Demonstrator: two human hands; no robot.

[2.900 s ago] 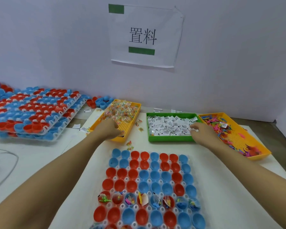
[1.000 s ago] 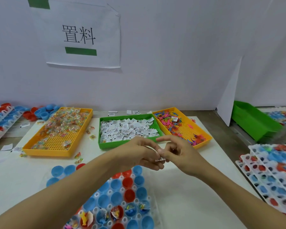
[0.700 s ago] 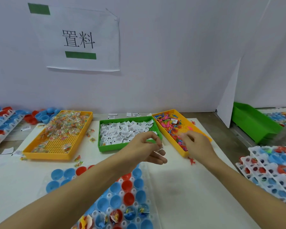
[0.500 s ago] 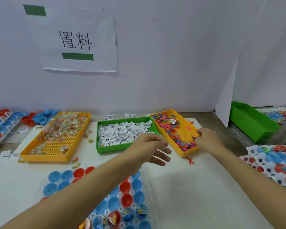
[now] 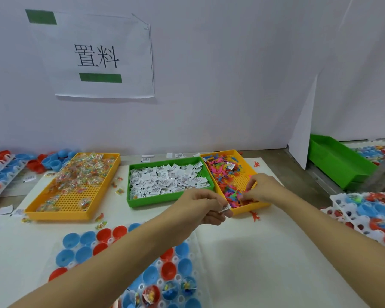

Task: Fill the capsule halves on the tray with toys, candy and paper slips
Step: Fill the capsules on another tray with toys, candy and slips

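My left hand (image 5: 200, 206) hangs above the table (image 5: 242, 263), just in front of the green bin (image 5: 171, 198); its fingers are curled round a few paper slips (image 5: 224, 208), one white corner with black print showing at the fingertips; whether it also holds candy I cannot tell. My right hand (image 5: 261, 190) is down in the near end of the right yellow bin (image 5: 251, 207), fingers bent and pinching among the small toys (image 5: 222, 174) there; whether a toy is really caught between them I cannot tell. The green bin is heaped with more slips; the left yellow bin (image 5: 60, 213) holds wrapped candy (image 5: 82, 172), mostly toward its far end. The capsule tray (image 5: 196, 258) lies nearest me, partly under my left forearm; its red and blue halves (image 5: 168, 268) sit open side up; those in the far rows show nothing inside, and a few near the bottom edge already hold bits. A red toy (image 5: 255, 216) lies on the table just before the right yellow bin; a few candies (image 5: 101, 221) lie loose beside the left one. More trays of halves stand at the far left (image 5: 0, 174) and right (image 5: 365, 216); a paper sign (image 5: 98, 56) hangs on the wall.
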